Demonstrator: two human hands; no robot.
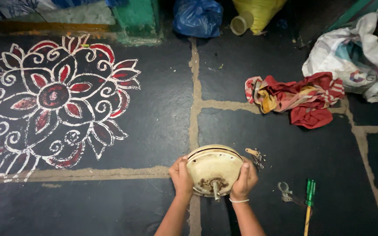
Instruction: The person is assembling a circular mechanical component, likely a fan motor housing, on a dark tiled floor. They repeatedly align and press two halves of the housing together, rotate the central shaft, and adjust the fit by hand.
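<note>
Two hands [181, 175] [244, 178] gripping round motor housing [213, 168], fingers partly hidden behind

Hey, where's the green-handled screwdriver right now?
In the head view, the green-handled screwdriver lies on the dark floor at lower right, beyond the right hand, beside a small metal clip.

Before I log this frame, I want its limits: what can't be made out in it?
- Head view: the far face of the round metal housing is turned away; the left hand and right hand cover its sides.
- The small screws are too small to count.
- The screwdriver is cut off by the bottom edge.
- The white sack hides its contents and runs off the right edge.
</note>
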